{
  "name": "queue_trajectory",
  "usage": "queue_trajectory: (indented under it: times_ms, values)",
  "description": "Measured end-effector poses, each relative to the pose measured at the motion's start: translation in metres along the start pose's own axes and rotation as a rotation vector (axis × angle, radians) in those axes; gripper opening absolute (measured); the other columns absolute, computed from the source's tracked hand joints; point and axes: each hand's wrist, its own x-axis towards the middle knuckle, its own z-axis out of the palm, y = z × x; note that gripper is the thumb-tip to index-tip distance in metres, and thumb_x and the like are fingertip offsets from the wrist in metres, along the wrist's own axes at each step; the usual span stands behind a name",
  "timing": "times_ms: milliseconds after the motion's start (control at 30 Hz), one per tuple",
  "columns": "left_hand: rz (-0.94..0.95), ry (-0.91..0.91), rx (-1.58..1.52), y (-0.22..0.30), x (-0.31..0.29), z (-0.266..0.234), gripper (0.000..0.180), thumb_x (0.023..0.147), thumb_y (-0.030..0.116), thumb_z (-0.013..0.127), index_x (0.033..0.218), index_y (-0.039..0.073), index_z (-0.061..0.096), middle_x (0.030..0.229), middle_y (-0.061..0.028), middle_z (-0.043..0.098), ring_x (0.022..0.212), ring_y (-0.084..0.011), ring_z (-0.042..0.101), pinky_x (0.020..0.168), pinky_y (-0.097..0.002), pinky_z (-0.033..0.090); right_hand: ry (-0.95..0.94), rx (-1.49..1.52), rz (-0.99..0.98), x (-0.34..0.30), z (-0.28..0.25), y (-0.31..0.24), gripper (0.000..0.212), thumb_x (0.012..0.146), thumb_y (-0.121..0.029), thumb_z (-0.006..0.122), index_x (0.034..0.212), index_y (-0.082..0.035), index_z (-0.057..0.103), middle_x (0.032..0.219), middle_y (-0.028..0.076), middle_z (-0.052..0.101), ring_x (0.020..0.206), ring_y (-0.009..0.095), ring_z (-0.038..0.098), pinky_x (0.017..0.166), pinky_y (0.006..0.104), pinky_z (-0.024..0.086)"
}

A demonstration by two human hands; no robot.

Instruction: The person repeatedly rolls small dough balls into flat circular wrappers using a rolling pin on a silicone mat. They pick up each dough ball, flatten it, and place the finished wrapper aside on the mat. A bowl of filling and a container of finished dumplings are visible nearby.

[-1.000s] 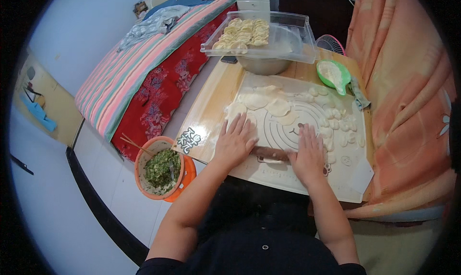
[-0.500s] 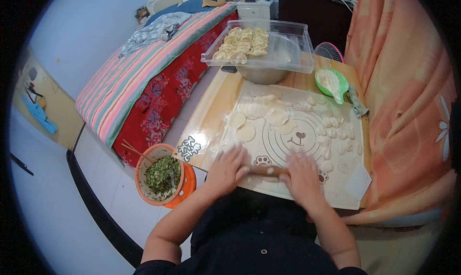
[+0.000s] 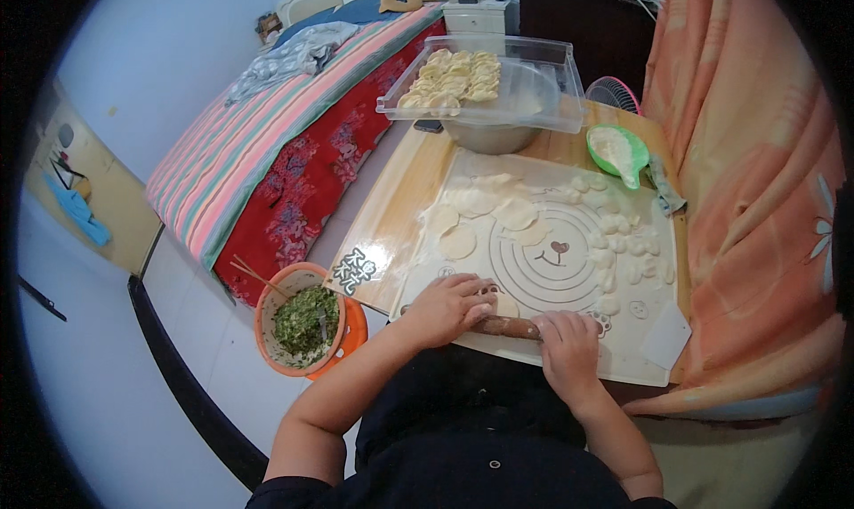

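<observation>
A brown rolling pin (image 3: 507, 328) lies across the near edge of the white, floury pastry mat (image 3: 623, 353). My right hand (image 3: 571, 344) is closed over its right end. At the pin's left end, my left hand (image 3: 445, 312) has its fingers bent together at the edge of a small dough wrapper (image 3: 508, 307), which lies just beyond the pin. Several rolled wrappers (image 3: 458, 241) are spread on the mat's far left. Small pieces of dough (image 3: 605, 258) sit in a cluster along its right side.
Beyond the mat, a clear plastic tray (image 3: 551, 109) of dumplings (image 3: 454, 78) rests on a metal bowl (image 3: 489, 139). A green scoop (image 3: 627, 158) of flour is at the far right. A white scraper (image 3: 667, 336) lies near right. Left of the table stands a bowl (image 3: 294, 367) of green filling with chopsticks.
My hands have gone from flat on the rolling pin to bent fingers. The left has drawn to the wrapper's edge, the right slightly lower and rightward. The wrapper now shows beyond the pin.
</observation>
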Motion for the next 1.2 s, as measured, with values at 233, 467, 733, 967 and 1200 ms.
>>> queue_trajectory:
  times_ms: [233,467,733,967,1200]
  values:
    - [-0.211,0.088,-0.028,0.009,-0.017,-0.004,0.037,0.1,0.032,0.048,0.128,0.012,0.06,0.143,-0.0084,0.052,0.131,-0.0304,0.048,0.107,-0.0448,0.04,-0.003,0.03,-0.066,-0.009,-0.001,0.008,0.036,0.076,-0.005,0.066,0.112,-0.008,0.065,0.107,0.006,0.064,0.104,0.024,0.06,0.087,0.0404,0.04]
    - [-0.246,0.148,0.199,-0.015,-0.005,-0.002,0.048,0.098,0.03,0.051,0.141,0.009,0.05,0.152,-0.0132,0.042,0.139,-0.0303,0.04,0.114,-0.0471,0.032,-0.183,0.044,0.107,0.026,0.028,0.026,0.044,0.087,-0.022,0.065,0.125,-0.003,0.059,0.142,0.015,0.052,0.137,0.032,0.042,0.108,0.0468,0.033]
    - [-0.348,0.071,0.245,-0.01,-0.007,0.006,0.059,0.1,0.043,0.047,0.149,0.01,0.039,0.157,-0.0135,0.035,0.144,-0.0288,0.034,0.117,-0.0526,0.024,-0.311,-0.07,0.17,0.033,0.03,0.03,0.064,0.094,-0.037,0.058,0.145,-0.002,0.042,0.156,0.016,0.034,0.147,0.033,0.025,0.12,0.0517,0.016]
    - [-0.244,0.101,0.261,-0.018,0.014,0.004,0.06,0.101,0.042,0.044,0.151,0.011,0.035,0.16,-0.0119,0.029,0.148,-0.0298,0.027,0.119,-0.0513,0.02,-0.136,-0.094,0.237,0.045,0.045,0.041,0.067,0.092,-0.037,0.061,0.146,-0.003,0.041,0.157,0.017,0.032,0.148,0.035,0.024,0.119,0.0546,0.016]
    - [-0.19,-0.09,0.045,-0.021,0.006,-0.003,0.052,0.103,0.03,0.045,0.149,0.006,0.039,0.158,-0.0165,0.031,0.148,-0.0315,0.027,0.119,-0.0483,0.024,-0.292,-0.105,0.143,0.05,0.03,0.036,0.058,0.09,-0.03,0.064,0.139,-0.004,0.05,0.151,0.015,0.041,0.144,0.033,0.031,0.118,0.052,0.022]
